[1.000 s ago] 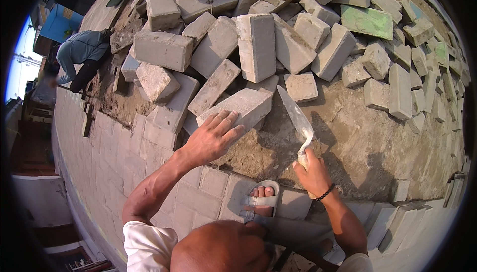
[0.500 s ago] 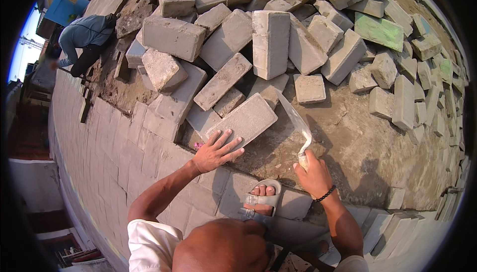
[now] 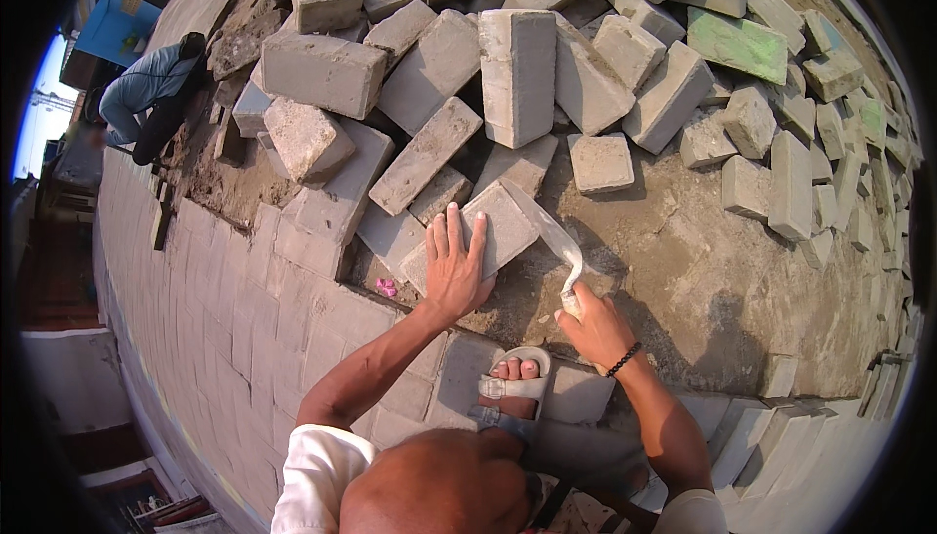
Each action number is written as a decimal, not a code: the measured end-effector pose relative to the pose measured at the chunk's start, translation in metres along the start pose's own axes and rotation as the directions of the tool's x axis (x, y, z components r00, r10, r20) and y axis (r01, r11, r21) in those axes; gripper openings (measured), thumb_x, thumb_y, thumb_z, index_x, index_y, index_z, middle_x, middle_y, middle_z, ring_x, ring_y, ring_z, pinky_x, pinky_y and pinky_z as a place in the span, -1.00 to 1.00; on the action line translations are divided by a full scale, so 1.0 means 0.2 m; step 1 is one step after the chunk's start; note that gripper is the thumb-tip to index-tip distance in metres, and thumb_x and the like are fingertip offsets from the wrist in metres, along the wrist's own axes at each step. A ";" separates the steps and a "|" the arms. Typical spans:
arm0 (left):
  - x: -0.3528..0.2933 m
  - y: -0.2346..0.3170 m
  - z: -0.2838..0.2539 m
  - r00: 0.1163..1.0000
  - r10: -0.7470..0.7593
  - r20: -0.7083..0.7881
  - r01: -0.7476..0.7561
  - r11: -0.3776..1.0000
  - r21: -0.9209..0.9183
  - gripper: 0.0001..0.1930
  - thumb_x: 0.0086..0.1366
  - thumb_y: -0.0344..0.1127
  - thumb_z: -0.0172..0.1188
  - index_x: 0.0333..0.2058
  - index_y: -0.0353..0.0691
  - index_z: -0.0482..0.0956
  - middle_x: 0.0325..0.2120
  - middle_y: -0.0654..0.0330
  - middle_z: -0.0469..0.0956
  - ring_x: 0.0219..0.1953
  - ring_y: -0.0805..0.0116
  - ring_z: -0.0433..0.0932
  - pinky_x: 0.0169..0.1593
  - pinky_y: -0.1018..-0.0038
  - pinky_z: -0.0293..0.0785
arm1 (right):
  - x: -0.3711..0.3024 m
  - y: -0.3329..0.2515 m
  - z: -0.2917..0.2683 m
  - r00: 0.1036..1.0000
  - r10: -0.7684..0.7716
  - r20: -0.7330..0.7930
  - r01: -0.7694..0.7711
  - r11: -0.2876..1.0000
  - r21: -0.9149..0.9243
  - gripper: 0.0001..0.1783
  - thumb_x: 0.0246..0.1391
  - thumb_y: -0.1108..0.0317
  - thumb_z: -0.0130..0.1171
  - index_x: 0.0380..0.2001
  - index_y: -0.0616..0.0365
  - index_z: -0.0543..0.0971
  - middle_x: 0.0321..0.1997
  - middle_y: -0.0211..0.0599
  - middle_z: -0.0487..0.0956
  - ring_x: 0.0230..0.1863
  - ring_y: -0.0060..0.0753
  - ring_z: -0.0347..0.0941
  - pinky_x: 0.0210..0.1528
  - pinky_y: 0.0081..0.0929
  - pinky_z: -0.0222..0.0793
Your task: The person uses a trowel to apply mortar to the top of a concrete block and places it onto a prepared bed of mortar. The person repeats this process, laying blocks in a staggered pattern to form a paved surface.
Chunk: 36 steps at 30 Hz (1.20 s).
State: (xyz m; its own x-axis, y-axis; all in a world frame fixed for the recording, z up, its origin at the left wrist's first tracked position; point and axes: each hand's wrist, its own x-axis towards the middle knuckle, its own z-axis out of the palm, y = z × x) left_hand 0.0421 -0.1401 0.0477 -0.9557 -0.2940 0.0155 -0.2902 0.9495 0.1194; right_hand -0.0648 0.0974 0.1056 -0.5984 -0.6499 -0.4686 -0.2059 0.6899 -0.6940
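So the concrete block (image 3: 507, 225) is near the middle of the frame, with the left hand (image 3: 455, 270) laid on its top face. That grip isn't clenched: the fingers stretch flat over the block, which looks to me like steadying it more than lifting. The thumb side is partly hidden, so can't tell if anything hooks underneath.

The right hand (image 3: 595, 326) has its grip wrapped round the handle of a trowel (image 3: 554, 233), I guess to leave the whole blade free. The blade runs along the block's right edge; can't tell if they're actually touching.

Room-wise, the top is cramped: a heap of loose blocks (image 3: 517, 80) crowds right down to the block's far end. Right of centre there's bare dirt (image 3: 673, 251) with way more space. The edge of the laid paving (image 3: 293, 309) runs along the lower left, a small pink thing (image 3: 387, 287) just beside it, and a sandalled foot (image 3: 514, 380) takes up the lower middle.
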 end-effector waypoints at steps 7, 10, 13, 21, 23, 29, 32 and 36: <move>0.19 0.10 -0.02 0.999 -0.052 -0.003 0.052 0.999 0.009 0.21 -0.26 -0.14 0.50 0.42 -0.11 0.02 0.19 -0.30 0.12 0.16 -0.29 0.19 0.24 -0.09 0.06 | 0.01 0.25 -0.18 0.999 0.003 -0.039 -0.004 1.000 -0.029 -0.57 0.07 0.22 0.14 -0.07 0.31 0.43 -0.32 0.26 0.61 -0.20 0.35 0.55 -0.12 0.12 0.45; 0.24 0.10 -0.01 0.978 -0.113 0.176 0.128 0.989 -0.076 0.29 -0.30 -0.18 0.54 0.44 -0.10 -0.04 0.19 -0.30 0.16 0.17 -0.29 0.23 0.26 -0.04 0.12 | -0.19 0.37 -0.54 1.000 0.007 -0.006 -0.008 0.967 -0.254 -0.62 0.05 0.32 0.08 -0.14 0.43 0.43 -0.40 0.28 0.60 -0.24 0.25 0.59 -0.16 0.07 0.49; 0.27 0.08 -0.14 0.953 -0.068 0.295 0.177 0.916 -0.360 0.21 -0.31 -0.29 0.49 0.41 -0.14 0.06 0.15 -0.26 0.24 0.18 -0.25 0.27 0.26 0.03 0.23 | -0.53 0.55 -0.98 0.982 0.187 0.033 -0.141 0.834 -0.533 -0.55 0.08 0.28 0.11 -0.05 0.39 0.38 -0.42 0.21 0.58 -0.26 0.27 0.56 -0.16 0.07 0.47; 0.28 0.70 -0.53 0.665 0.622 0.413 -0.567 0.781 -0.263 0.25 -0.35 -0.18 0.57 0.38 -0.26 0.10 0.17 -0.38 0.18 0.14 -0.30 0.25 0.28 -0.04 0.14 | -1.91 0.68 -1.27 0.614 0.462 -0.639 -0.707 0.683 -0.185 -0.62 0.12 0.25 0.17 -0.12 0.33 0.43 -0.61 0.19 0.51 -0.41 0.27 0.55 -0.30 0.01 0.45; 0.33 0.95 -0.62 0.427 0.744 0.515 -0.769 0.598 -0.226 0.26 -0.32 -0.06 0.59 0.39 -0.24 0.09 0.16 -0.41 0.17 0.14 -0.35 0.23 0.29 -0.12 0.06 | -2.12 0.71 -1.08 0.487 0.565 -0.666 -0.730 0.682 0.044 -0.61 0.14 0.24 0.17 -0.10 0.31 0.40 -0.66 0.20 0.47 -0.44 0.33 0.52 -0.34 0.00 0.41; 0.29 1.84 -0.66 -0.239 0.756 0.609 -0.965 -0.116 -0.234 0.14 -0.07 -0.01 0.49 0.44 -0.03 0.00 0.22 -0.44 0.15 0.22 -0.44 0.20 0.30 -0.22 0.06 | -2.52 0.99 -0.38 0.176 0.680 -0.711 -0.507 0.682 0.527 -0.67 0.13 0.28 0.18 -0.17 0.30 0.41 -0.62 0.03 0.48 -0.55 -0.07 0.52 -0.44 -0.21 0.37; 0.16 2.22 -0.53 -0.432 0.723 0.539 -0.902 -0.345 -0.259 0.07 0.04 -0.11 0.41 0.46 0.03 -0.06 0.25 -0.43 0.16 0.25 -0.44 0.22 0.33 -0.24 0.03 | -2.61 1.11 -0.10 -0.016 0.833 -0.553 -0.348 0.514 0.784 -0.66 0.14 0.29 0.20 -0.14 0.30 0.42 -0.60 -0.21 0.45 -0.57 -0.42 0.43 -0.48 -0.36 0.35; -0.06 2.62 -0.25 -0.581 0.769 0.265 -0.812 -0.530 -0.243 -0.15 0.20 -0.19 0.26 0.44 0.05 0.07 0.24 -0.43 0.18 0.27 -0.42 0.21 0.30 -0.22 0.13 | -2.67 1.13 0.07 -0.085 0.889 -0.449 -0.128 0.437 0.890 -0.66 0.16 0.30 0.18 -0.09 0.30 0.43 -0.54 -0.34 0.44 -0.55 -0.58 0.38 -0.51 -0.45 0.35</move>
State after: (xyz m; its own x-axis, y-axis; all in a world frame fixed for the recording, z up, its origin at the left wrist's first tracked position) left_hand -0.0956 0.3558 0.1595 0.3193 0.9303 -0.1807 0.9422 -0.2914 0.1652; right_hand 0.2195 0.5955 0.1905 -0.4798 0.8122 -0.3319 0.6761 0.1012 -0.7298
